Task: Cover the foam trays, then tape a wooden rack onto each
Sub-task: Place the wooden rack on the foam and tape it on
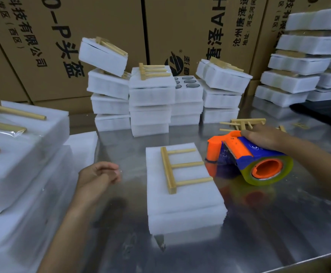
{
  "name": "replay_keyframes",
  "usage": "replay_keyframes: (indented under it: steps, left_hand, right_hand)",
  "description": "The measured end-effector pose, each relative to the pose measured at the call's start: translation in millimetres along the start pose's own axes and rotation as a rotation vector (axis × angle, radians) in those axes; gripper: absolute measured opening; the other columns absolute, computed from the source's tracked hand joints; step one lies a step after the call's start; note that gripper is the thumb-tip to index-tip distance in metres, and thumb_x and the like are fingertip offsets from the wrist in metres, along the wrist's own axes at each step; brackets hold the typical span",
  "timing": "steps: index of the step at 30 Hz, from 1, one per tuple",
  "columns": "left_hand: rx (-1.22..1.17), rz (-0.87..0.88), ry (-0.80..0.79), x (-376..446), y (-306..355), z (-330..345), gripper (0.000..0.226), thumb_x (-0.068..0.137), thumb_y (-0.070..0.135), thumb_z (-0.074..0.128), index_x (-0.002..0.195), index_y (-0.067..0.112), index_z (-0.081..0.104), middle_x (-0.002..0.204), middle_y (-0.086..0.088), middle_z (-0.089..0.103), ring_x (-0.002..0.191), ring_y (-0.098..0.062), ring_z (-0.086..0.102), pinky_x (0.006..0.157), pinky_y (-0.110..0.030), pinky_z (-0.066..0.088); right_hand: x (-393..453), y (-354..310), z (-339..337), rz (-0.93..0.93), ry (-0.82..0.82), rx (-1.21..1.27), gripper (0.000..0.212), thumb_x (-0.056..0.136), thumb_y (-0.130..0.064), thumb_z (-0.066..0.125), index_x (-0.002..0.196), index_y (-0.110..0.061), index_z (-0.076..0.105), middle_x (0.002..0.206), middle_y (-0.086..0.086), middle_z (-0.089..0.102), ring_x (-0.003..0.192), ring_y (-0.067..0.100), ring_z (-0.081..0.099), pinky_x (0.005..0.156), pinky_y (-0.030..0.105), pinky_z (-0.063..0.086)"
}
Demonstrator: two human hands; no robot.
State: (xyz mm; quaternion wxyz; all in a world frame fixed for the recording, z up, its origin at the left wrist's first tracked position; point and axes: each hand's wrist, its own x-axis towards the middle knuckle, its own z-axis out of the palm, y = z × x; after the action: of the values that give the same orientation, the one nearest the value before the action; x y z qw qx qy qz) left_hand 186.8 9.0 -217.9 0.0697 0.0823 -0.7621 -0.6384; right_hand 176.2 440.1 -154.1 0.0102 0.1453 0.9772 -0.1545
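Observation:
A covered white foam tray [182, 205] lies on the metal table [279, 223] in front of me. On its top rests a wooden rack [180, 168] with three pegs pointing right. My right hand [263, 137] grips an orange and blue tape dispenser [247, 156] with a roll of clear tape, just right of the tray. My left hand [98, 177] hovers left of the tray, fingers loosely curled, holding nothing.
Stacks of foam trays with racks [150, 99] stand at the back, more at the left [22, 154] and far right [302, 62]. Loose wooden racks [243, 123] lie behind my right hand. One open tray shows round holes [188, 82]. Cardboard boxes [42, 36] line the back.

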Motion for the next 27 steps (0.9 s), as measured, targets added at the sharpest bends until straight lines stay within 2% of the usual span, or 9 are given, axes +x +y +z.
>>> replay_keyframes:
  steps: [4, 8, 10, 13, 15, 19, 23, 25, 27]
  left_hand:
    - [0.265, 0.137, -0.119, -16, -20, 42, 0.033, 0.084, -0.026, 0.042, 0.075, 0.003, 0.054, 0.072, -0.011, 0.052, 0.058, -0.006, 0.051, 0.059, -0.021, 0.040]
    - [0.623, 0.472, -0.163, -32, -39, 57, 0.015, 0.087, 0.005, 0.053, 0.077, 0.016, 0.050, 0.078, 0.006, 0.051, 0.085, -0.015, 0.043, 0.064, -0.030, 0.034]
    - [0.771, 0.492, -0.146, -35, -43, 53, 0.005, 0.092, 0.020, 0.055, 0.093, 0.025, 0.055, 0.108, 0.009, 0.049, 0.102, -0.016, 0.039, 0.075, -0.030, 0.027]
    - [0.977, 0.408, -0.175, -31, -38, 46, 0.023, 0.099, 0.036, 0.051, 0.122, 0.038, 0.054, 0.142, 0.002, 0.029, 0.127, -0.021, 0.027, 0.094, -0.034, 0.025]
    - [0.964, 0.402, -0.151, -33, -20, 45, 0.035, 0.098, 0.027, 0.053, 0.133, 0.034, 0.051, 0.143, -0.002, 0.033, 0.131, -0.023, 0.029, 0.105, -0.039, 0.029]
    - [0.631, 0.739, 0.092, -32, 38, 72, 0.041, 0.087, -0.003, 0.053, 0.123, 0.014, 0.063, 0.121, -0.006, 0.055, 0.116, -0.023, 0.046, 0.099, -0.035, 0.040]
    - [0.634, 0.757, -0.331, -27, 88, 153, 0.038, 0.098, 0.010, 0.044, 0.135, 0.010, 0.054, 0.136, -0.011, 0.056, 0.128, -0.027, 0.047, 0.108, -0.038, 0.033]
    - [0.989, 0.662, -0.526, -25, 75, 183, 0.048, 0.107, 0.030, 0.028, 0.153, 0.016, 0.034, 0.161, -0.008, 0.030, 0.149, -0.022, 0.024, 0.122, -0.043, 0.011]
    - [1.197, 0.558, -0.634, -19, 57, 192, 0.054, 0.108, 0.040, 0.016, 0.157, 0.023, 0.026, 0.169, -0.002, 0.007, 0.155, -0.017, 0.001, 0.124, -0.046, -0.005]
  right_hand:
    - [2, -1, 1, -0.005, -0.002, -0.028, 0.053, 0.101, -0.053, 0.033, 0.107, -0.011, 0.064, 0.107, 0.014, 0.064, 0.088, 0.023, 0.057, 0.083, 0.038, 0.045]
    - [2, 0, 2, -0.001, 0.026, -0.035, 0.053, 0.101, -0.054, 0.032, 0.113, -0.011, 0.061, 0.112, 0.014, 0.061, 0.086, 0.022, 0.052, 0.079, 0.037, 0.040]
    - [2, 1, 3, -0.004, 0.034, -0.029, 0.052, 0.101, -0.054, 0.033, 0.111, -0.011, 0.061, 0.110, 0.013, 0.061, 0.084, 0.021, 0.052, 0.077, 0.037, 0.039]
    - [2, 1, 4, -0.012, 0.023, -0.014, 0.050, 0.100, -0.053, 0.034, 0.107, -0.012, 0.061, 0.107, 0.012, 0.062, 0.089, 0.023, 0.056, 0.085, 0.040, 0.045]
    - [3, 0, 4, -0.022, 0.020, -0.013, 0.049, 0.100, -0.052, 0.034, 0.099, -0.012, 0.062, 0.098, 0.010, 0.063, 0.086, 0.021, 0.057, 0.080, 0.038, 0.045]
    - [3, 0, 6, -0.035, 0.025, -0.023, 0.048, 0.100, -0.052, 0.034, 0.092, -0.014, 0.061, 0.091, 0.008, 0.061, 0.080, 0.019, 0.056, 0.067, 0.033, 0.038]
    - [1, -2, 3, -0.030, 0.001, -0.042, 0.047, 0.101, -0.052, 0.032, 0.102, -0.014, 0.060, 0.098, 0.008, 0.060, 0.081, 0.015, 0.053, 0.071, 0.034, 0.037]
    - [1, -1, 3, -0.028, -0.011, -0.043, 0.047, 0.102, -0.051, 0.031, 0.105, -0.015, 0.060, 0.102, 0.010, 0.061, 0.085, 0.018, 0.055, 0.075, 0.036, 0.040]
    - [2, -2, 3, -0.047, -0.021, -0.049, 0.048, 0.101, -0.050, 0.033, 0.096, -0.013, 0.063, 0.096, 0.011, 0.063, 0.083, 0.021, 0.057, 0.072, 0.035, 0.041]
